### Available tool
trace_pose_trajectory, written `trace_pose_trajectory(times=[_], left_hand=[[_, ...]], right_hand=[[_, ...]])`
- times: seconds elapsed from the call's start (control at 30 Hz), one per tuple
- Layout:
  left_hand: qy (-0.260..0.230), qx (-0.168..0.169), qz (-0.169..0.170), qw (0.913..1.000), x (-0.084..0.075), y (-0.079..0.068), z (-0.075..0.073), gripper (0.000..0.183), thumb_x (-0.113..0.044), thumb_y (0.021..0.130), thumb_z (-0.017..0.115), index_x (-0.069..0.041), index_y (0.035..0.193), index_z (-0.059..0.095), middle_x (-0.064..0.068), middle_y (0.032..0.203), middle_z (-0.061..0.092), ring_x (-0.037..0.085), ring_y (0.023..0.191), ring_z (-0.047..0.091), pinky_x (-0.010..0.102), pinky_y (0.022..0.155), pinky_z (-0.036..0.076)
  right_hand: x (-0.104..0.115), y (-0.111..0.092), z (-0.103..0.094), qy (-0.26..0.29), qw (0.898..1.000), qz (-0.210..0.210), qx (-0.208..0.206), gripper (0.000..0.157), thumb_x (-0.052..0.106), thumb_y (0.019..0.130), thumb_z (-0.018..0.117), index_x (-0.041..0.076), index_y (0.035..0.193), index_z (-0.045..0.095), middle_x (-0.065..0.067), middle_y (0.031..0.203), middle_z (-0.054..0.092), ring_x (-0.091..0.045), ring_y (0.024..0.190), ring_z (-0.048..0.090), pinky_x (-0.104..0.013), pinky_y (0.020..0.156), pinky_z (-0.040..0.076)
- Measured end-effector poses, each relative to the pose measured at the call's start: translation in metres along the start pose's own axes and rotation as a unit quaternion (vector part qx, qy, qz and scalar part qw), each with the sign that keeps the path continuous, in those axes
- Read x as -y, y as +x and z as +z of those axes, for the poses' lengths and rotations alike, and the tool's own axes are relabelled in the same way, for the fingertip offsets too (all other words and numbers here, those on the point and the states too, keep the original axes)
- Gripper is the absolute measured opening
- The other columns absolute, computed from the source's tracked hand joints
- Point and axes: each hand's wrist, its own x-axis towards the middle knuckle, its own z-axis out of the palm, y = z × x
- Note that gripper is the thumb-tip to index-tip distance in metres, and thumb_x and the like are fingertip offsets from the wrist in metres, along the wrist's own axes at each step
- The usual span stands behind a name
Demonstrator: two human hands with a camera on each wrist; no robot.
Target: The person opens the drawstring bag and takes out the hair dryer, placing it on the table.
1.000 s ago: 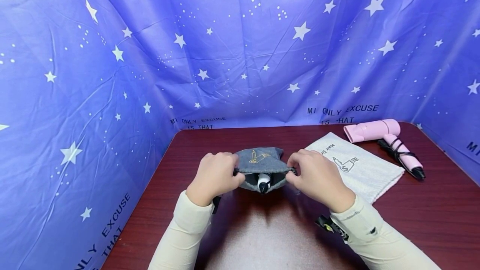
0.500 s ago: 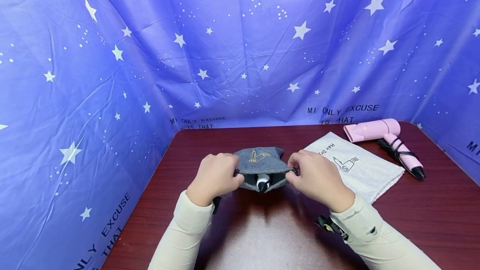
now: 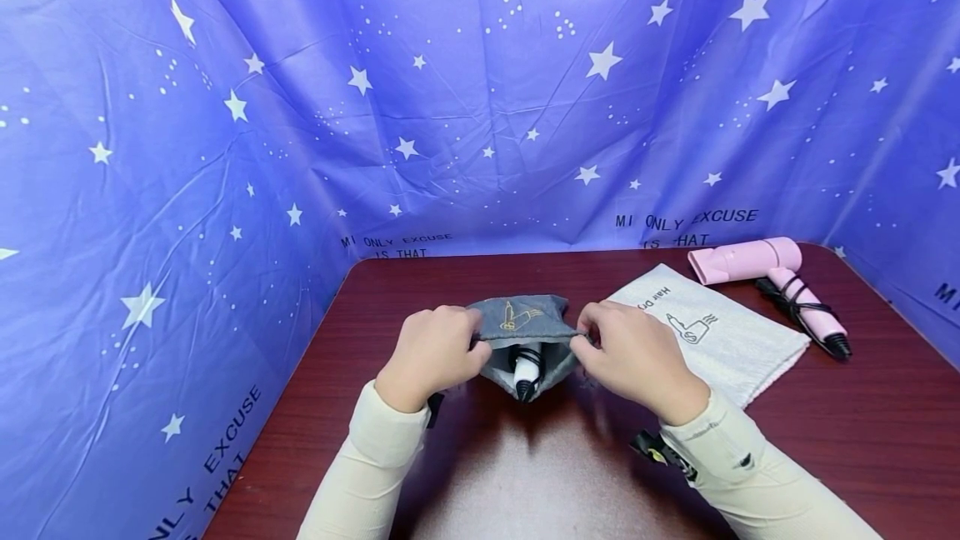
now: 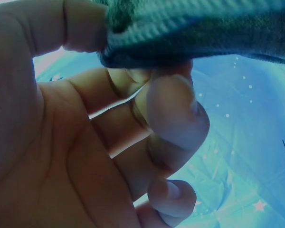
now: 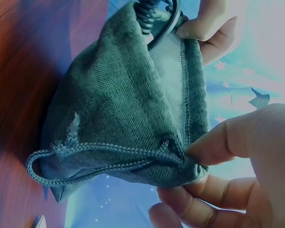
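Two hands [image 3: 431, 357] [image 3: 637, 361], two hair dryers [image 3: 527, 367] [image 3: 753, 262], one pouch [image 3: 536, 319], one cloth [image 3: 712, 340]

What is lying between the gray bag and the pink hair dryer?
In the head view: the right hand, pinching the gray bag, then the white cloth, beside the pink hair dryer.

Curtained booth: star-print drapes [image 3: 480, 107] behind and beside wood-grain table [image 3: 862, 423].

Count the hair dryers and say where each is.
2: a pink hair dryer at the far right of the table, and what looks like a white one in the gray pouch, partly showing at its open mouth. The pouch hides the rest and possibly more.
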Motion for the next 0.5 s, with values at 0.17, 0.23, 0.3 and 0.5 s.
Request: trace_pose_trajectory(times=[0.17, 0.23, 0.3, 0.5], left_hand=[[-0.007, 0.010, 0.000, 0.9999, 0.0002, 0.0002, 0.0001, 0.026, -0.031, 0.072, 0.056, -0.023, 0.055, 0.038, -0.008, 0.050, 0.036, 0.011, 0.046, 0.039, 0.032, 0.039, 0.029], [-0.012, 0.018, 0.000, 0.9998, 0.0004, 0.0003, -0.0003, 0.027, -0.030, 0.071, 0.057, -0.023, 0.055, 0.036, -0.009, 0.050, 0.030, 0.011, 0.046, 0.035, 0.032, 0.038, 0.028], [-0.017, 0.030, -0.001, 0.9994, 0.0010, 0.0004, -0.0005, 0.029, -0.030, 0.070, 0.058, -0.022, 0.055, 0.035, -0.009, 0.051, 0.025, 0.010, 0.047, 0.031, 0.032, 0.039, 0.027], [-0.023, 0.060, -0.003, 0.9979, 0.0037, -0.0009, -0.0003, 0.027, -0.030, 0.069, 0.063, -0.022, 0.059, 0.038, -0.010, 0.054, 0.030, 0.012, 0.051, 0.034, 0.032, 0.042, 0.028]], right_hand=[[0.0007, 0.0000, -0.0006, 0.001, 1.000, 0.003, 0.009, 0.006, 0.031, 0.078, 0.062, 0.026, 0.077, 0.061, 0.013, 0.063, 0.051, -0.010, 0.054, 0.047, -0.029, 0.045, 0.034], [0.0001, 0.0001, -0.0006, -0.001, 1.000, 0.004, 0.013, 0.006, 0.031, 0.077, 0.063, 0.026, 0.076, 0.060, 0.012, 0.063, 0.051, -0.010, 0.054, 0.047, -0.029, 0.045, 0.033], [-0.0003, 0.0001, -0.0008, -0.003, 1.000, 0.005, 0.018, 0.006, 0.031, 0.075, 0.064, 0.026, 0.075, 0.060, 0.013, 0.064, 0.051, -0.010, 0.055, 0.047, -0.029, 0.046, 0.033], [-0.0007, 0.0002, -0.0021, -0.003, 0.999, 0.002, 0.034, 0.009, 0.027, 0.071, 0.066, 0.027, 0.073, 0.058, 0.013, 0.065, 0.051, -0.010, 0.056, 0.047, -0.029, 0.046, 0.033]])
